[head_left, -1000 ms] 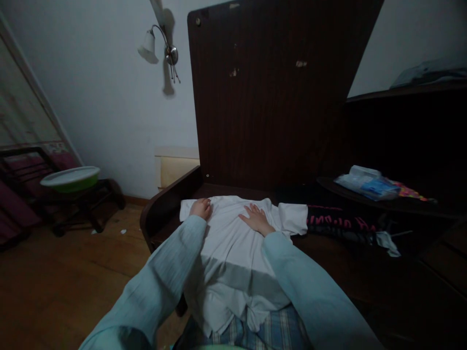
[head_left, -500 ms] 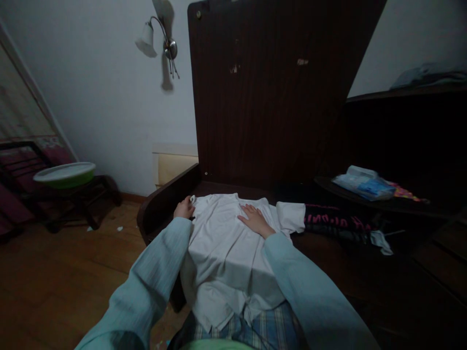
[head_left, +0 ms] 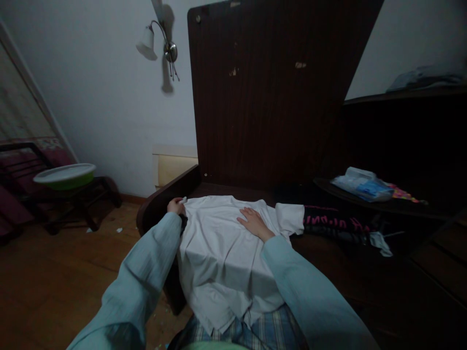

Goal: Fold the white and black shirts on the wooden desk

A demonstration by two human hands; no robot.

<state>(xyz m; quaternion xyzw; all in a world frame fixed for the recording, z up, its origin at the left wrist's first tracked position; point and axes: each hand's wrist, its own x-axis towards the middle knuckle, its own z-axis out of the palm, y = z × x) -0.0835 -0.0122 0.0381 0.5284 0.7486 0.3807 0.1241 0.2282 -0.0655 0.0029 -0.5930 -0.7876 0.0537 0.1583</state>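
Note:
A white shirt lies spread over a dark wooden surface, its lower end hanging over the edge onto plaid-covered legs. At its far left corner, my left hand is closed on the cloth, and a small bit of white pokes out past the fingers. My right hand rests flat on the upper right part of the shirt with the fingers stretched out. One short sleeve reaches to the right and lies against a black cloth with pink lettering.
A tall dark wooden panel rises behind the surface, with a raised side edge at left. Plastic packages lie on a shelf at right. A green basin sits on a chair at left, and a wall lamp hangs above.
My left hand has moved left, drawing the shirt's corner outward, so the cloth there is wider and smoother. The right hand has stayed in nearly the same place.

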